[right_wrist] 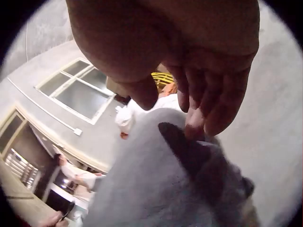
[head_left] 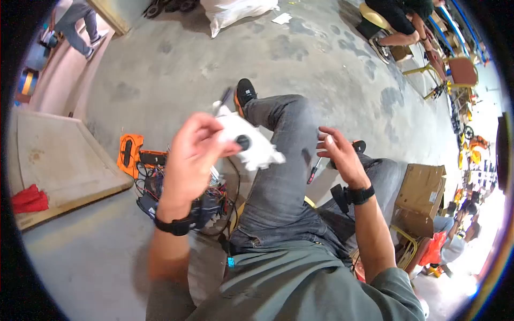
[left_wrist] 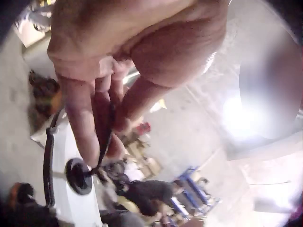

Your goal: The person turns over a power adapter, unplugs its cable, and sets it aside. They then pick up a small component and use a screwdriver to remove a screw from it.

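Observation:
My left hand [head_left: 193, 147] holds up a white plastic piece [head_left: 262, 148] with tabs along its edges, blurred in the head view, above my left thigh. A round black disc [head_left: 243, 142] sits on its face. Seen from the left wrist, thumb and fingers pinch a thin black cord [left_wrist: 107, 142] that runs to the black disc [left_wrist: 78, 176]. My right hand [head_left: 345, 160] hovers over the other leg, fingers loosely bent around nothing. Below it shows a screwdriver [head_left: 314, 172] with a red and black handle.
On the floor at left lies a heap of wires and electronics [head_left: 155, 184] beside an orange tool-like case [head_left: 130, 155]. A pale board [head_left: 64, 155] stands further left. An open cardboard box [head_left: 420, 195] is at right. People sit and stand around the room's edges.

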A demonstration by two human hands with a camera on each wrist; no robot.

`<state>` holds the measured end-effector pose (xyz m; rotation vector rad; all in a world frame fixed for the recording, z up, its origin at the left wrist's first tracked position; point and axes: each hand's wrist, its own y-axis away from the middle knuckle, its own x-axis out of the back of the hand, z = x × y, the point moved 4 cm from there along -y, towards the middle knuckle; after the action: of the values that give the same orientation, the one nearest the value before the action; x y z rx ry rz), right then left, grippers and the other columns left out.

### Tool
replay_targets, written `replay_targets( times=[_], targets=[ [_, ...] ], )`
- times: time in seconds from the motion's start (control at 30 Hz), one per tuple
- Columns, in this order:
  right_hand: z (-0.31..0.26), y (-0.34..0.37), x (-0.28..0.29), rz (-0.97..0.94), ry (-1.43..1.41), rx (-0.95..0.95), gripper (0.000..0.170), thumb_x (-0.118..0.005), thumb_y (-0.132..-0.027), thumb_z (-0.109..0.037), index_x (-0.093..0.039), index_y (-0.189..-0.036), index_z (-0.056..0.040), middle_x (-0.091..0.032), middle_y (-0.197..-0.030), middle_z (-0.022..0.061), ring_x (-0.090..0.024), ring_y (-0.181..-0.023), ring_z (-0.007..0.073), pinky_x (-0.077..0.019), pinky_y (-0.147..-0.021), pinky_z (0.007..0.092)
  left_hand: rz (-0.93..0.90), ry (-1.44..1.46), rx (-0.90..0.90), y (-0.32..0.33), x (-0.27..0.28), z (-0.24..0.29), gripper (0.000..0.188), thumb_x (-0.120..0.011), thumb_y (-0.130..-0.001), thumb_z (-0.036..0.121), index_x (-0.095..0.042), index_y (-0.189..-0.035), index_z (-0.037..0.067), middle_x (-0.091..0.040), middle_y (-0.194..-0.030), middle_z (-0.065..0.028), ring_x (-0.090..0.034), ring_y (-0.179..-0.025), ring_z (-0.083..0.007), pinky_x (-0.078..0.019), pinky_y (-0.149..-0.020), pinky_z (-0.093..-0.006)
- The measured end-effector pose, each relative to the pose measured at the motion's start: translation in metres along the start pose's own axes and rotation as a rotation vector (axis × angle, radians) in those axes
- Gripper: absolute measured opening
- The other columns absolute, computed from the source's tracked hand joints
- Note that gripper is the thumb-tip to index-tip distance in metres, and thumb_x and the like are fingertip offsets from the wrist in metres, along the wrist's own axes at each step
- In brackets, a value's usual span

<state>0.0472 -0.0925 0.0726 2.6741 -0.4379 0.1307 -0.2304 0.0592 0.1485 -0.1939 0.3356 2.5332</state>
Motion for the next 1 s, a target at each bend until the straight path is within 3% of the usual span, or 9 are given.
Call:
replay_targets(
  times=[0.13,0.17,0.23,0.27,0.43,0.5,0.67,0.87,1.0],
  targets=[
    [-0.029,0.036,0.000,0.025,-0.190,0.214,0.050,-0.040,-0.103,-0.033,-0.038,-0.140,-0.0011,-0.050,-0.133,0.0163,-0.053,-0.116,0.0228,-0.0468,-0.092,0.0351,-0.242,0.053,-0.113,-0.037,-0.100,0.005,0.013,-0.054,-0.094,0.000,-0.048,-0.105,-0.001,-0.059,-0.098,-0.0097,-0.064,-0.088,-0.0155,-0.0534,-0.081,-0.0282],
    [-0.039,0.047,0.001,0.051,-0.355,0.148,0.048,-0.043,-0.102,-0.030,-0.039,-0.139,-0.0006,-0.053,-0.129,0.0148,-0.056,-0.110,0.0204,-0.0477,-0.089,0.0330,-0.297,0.034,-0.110,-0.044,-0.121,0.000,0.014,-0.054,-0.094,-0.001,-0.048,-0.106,-0.001,-0.058,-0.099,-0.0096,-0.064,-0.088,-0.0150,-0.0528,-0.080,-0.0275],
    [-0.033,0.055,0.011,0.003,-0.269,0.116,0.047,-0.048,-0.100,-0.025,-0.039,-0.139,0.0011,-0.058,-0.121,0.0125,-0.060,-0.100,0.0172,-0.0491,-0.085,0.0310,-0.374,-0.092,-0.081,-0.051,-0.156,-0.005,0.012,-0.053,-0.095,-0.001,-0.049,-0.106,-0.001,-0.058,-0.099,-0.0089,-0.063,-0.089,-0.0142,-0.0520,-0.079,-0.0271],
    [-0.033,0.057,0.015,0.120,-0.271,0.090,0.047,-0.052,-0.098,-0.020,-0.040,-0.137,0.0024,-0.061,-0.111,0.0101,-0.062,-0.090,0.0154,-0.0500,-0.081,0.0296,-0.398,-0.100,-0.088,-0.056,-0.168,-0.009,0.014,-0.053,-0.094,-0.001,-0.049,-0.108,-0.001,-0.058,-0.099,-0.0088,-0.063,-0.091,-0.0143,-0.0519,-0.080,-0.0269],
    [-0.001,0.061,0.044,0.336,-0.660,0.042,0.042,-0.054,-0.097,-0.016,-0.043,-0.133,0.0008,-0.061,-0.110,0.0064,-0.062,-0.093,0.0152,-0.0500,-0.077,0.0298,-0.419,0.063,-0.134,-0.074,-0.207,-0.032,0.020,-0.053,-0.094,0.001,-0.049,-0.114,0.000,-0.060,-0.104,-0.0092,-0.061,-0.099,-0.0162,-0.0510,-0.084,-0.0283],
    [0.022,0.057,0.053,0.413,-0.839,0.021,0.039,-0.054,-0.096,-0.015,-0.044,-0.131,-0.0012,-0.061,-0.109,0.0052,-0.061,-0.095,0.0149,-0.0497,-0.077,0.0297,-0.259,0.027,-0.042,-0.081,-0.204,-0.051,0.024,-0.053,-0.095,0.003,-0.048,-0.118,0.000,-0.061,-0.106,-0.0099,-0.060,-0.106,-0.0188,-0.0499,-0.089,-0.0311],
    [0.039,0.043,0.050,0.328,-1.028,-0.014,0.032,-0.058,-0.095,-0.011,-0.046,-0.124,-0.0041,-0.062,-0.106,0.0073,-0.062,-0.092,0.0152,-0.0522,-0.079,0.0324,-0.409,0.036,0.263,-0.094,-0.210,-0.107,0.037,-0.050,-0.100,0.021,-0.044,-0.132,0.002,-0.060,-0.119,-0.0152,-0.057,-0.112,-0.0236,-0.0463,-0.097,-0.0364],
    [0.045,0.027,0.031,0.163,-1.133,-0.069,0.038,-0.059,-0.095,-0.014,-0.045,-0.130,-0.0047,-0.062,-0.107,0.0074,-0.062,-0.094,0.0190,-0.0521,-0.081,0.0329,-0.587,0.539,0.559,-0.104,-0.227,-0.130,0.059,-0.028,-0.103,0.047,-0.040,-0.137,0.000,-0.052,-0.133,-0.0249,-0.052,-0.122,-0.0315,-0.0395,-0.105,-0.0431],
    [0.050,0.021,0.030,0.048,-1.249,-0.073,0.036,-0.055,-0.097,-0.017,-0.046,-0.130,-0.0032,-0.062,-0.108,0.0096,-0.062,-0.096,0.0213,-0.0525,-0.083,0.0334,-0.599,0.729,0.642,-0.112,-0.224,-0.139,0.056,-0.034,-0.102,0.043,-0.042,-0.138,0.001,-0.053,-0.131,-0.0234,-0.050,-0.124,-0.0328,-0.0405,-0.104,-0.0438]
  ],
)
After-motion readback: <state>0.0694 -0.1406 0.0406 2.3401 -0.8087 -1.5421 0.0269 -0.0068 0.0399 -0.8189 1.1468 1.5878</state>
